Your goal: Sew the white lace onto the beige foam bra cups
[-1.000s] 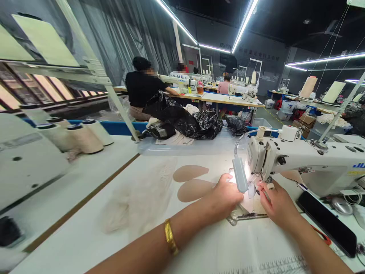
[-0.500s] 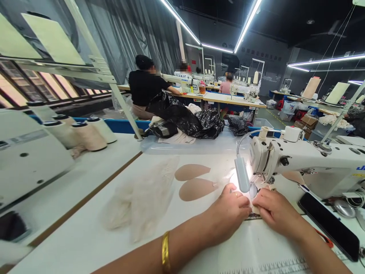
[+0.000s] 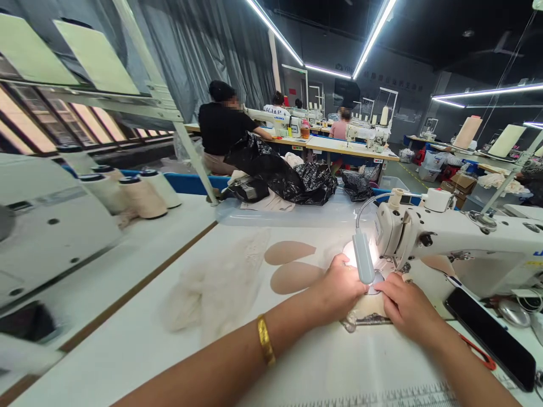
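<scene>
A white sewing machine (image 3: 419, 229) stands at the right with its needle area lit by a small lamp (image 3: 362, 259) on a bendable neck. Under the lamp lies a pale beige fabric piece (image 3: 370, 307), partly hidden by my fingers. My left hand (image 3: 345, 287), with a gold bangle at its wrist, is closed on the left side of the fabric, fingertips near the needle. From the right, my right hand (image 3: 406, 299) pinches the fabric close to the presser foot. Two teardrop-shaped beige pieces (image 3: 294, 278) lie to the left of my left hand.
Sheer cream lace fabric (image 3: 216, 282) is heaped on the table's left part. A black phone (image 3: 490, 338), red-handled snips (image 3: 478, 351) and a ruler (image 3: 407, 397) lie by my right arm. Thread cones (image 3: 144, 196) stand at left. A co-worker in black (image 3: 218, 127) sits beyond the black plastic bags (image 3: 292, 178).
My left hand has shifted slightly up and left, baring more of the beige fabric at the table's plate edge. My right hand has moved a little up. The view has turned slightly.
</scene>
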Demonstrator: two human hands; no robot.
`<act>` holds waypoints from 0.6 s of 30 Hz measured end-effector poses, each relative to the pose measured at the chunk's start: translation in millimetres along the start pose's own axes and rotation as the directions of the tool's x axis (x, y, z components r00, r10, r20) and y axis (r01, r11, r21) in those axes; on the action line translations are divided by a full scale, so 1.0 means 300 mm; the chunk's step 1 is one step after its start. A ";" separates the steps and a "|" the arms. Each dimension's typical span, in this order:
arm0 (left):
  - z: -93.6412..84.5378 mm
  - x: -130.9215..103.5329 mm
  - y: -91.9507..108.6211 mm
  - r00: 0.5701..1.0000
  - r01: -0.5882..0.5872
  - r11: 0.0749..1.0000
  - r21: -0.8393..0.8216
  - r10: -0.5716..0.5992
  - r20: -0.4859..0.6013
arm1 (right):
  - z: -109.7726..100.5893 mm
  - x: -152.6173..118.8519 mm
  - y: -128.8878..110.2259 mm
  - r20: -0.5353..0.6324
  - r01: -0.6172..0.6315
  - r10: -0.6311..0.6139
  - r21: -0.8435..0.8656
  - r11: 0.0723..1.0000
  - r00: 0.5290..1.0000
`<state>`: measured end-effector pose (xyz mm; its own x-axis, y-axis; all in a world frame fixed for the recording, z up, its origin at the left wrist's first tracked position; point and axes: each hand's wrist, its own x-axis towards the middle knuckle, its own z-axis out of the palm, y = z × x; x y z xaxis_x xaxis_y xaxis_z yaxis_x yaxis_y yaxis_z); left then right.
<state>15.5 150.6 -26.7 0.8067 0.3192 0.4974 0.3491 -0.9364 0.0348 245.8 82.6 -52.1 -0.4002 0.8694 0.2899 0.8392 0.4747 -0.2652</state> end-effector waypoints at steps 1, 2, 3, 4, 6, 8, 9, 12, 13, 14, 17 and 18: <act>0.002 0.003 -0.003 1.000 0.006 1.000 -0.012 -0.005 0.017 | 0.003 0.000 0.003 0.003 -0.009 0.009 -0.005 1.000 1.000; 0.008 0.006 -0.002 0.999 0.028 0.999 -0.030 -0.027 0.038 | 0.007 0.000 0.009 0.001 -0.012 0.012 -0.008 1.000 1.000; 0.016 0.007 0.005 0.996 0.064 0.997 -0.043 -0.061 0.061 | 0.012 -0.002 0.018 -0.009 -0.009 0.009 -0.012 1.000 1.000; 0.025 0.005 0.018 0.991 0.100 0.994 -0.041 -0.096 0.088 | 0.018 -0.007 0.030 -0.023 -0.001 0.000 -0.013 1.000 1.000; 0.036 -0.012 0.060 0.978 0.146 0.989 0.005 -0.145 0.147 | 0.034 -0.023 0.065 -0.053 0.023 -0.024 -0.011 1.000 0.998; 0.020 -0.045 0.114 0.967 0.121 0.990 0.069 -0.134 0.219 | 0.055 -0.045 0.112 -0.075 0.045 -0.045 -0.005 0.999 0.996; -0.002 -0.066 0.140 0.959 0.100 0.991 0.090 -0.120 0.255 | 0.069 -0.055 0.138 -0.073 0.056 -0.056 -0.001 0.998 0.996; -0.112 -0.145 0.193 0.939 0.137 0.973 0.187 -0.187 0.288 | 0.122 -0.069 0.213 -0.074 0.081 -0.080 0.013 0.997 0.994; -0.156 -0.177 0.200 0.934 0.198 0.955 0.219 -0.252 0.253 | 0.139 -0.068 0.230 -0.073 0.082 -0.081 0.017 0.996 0.994; -0.198 -0.213 0.201 0.923 0.285 0.928 0.240 -0.333 0.192 | 0.154 -0.066 0.242 -0.077 0.075 -0.073 0.021 0.997 0.994; -0.287 -0.337 0.169 0.776 0.628 0.760 0.168 -0.626 -0.071 | 0.167 -0.055 0.237 -0.133 0.080 -0.076 0.022 0.997 0.988; -0.300 -0.377 0.149 0.679 0.733 0.674 0.092 -0.721 -0.139 | 0.161 -0.049 0.224 -0.161 0.094 -0.090 0.018 0.995 0.983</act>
<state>-103.2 59.6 -3.3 0.2304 0.8714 0.4330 0.8707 -0.3833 0.3081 290.3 108.3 -118.7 -0.4093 0.7897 0.4570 0.7913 0.5566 -0.2531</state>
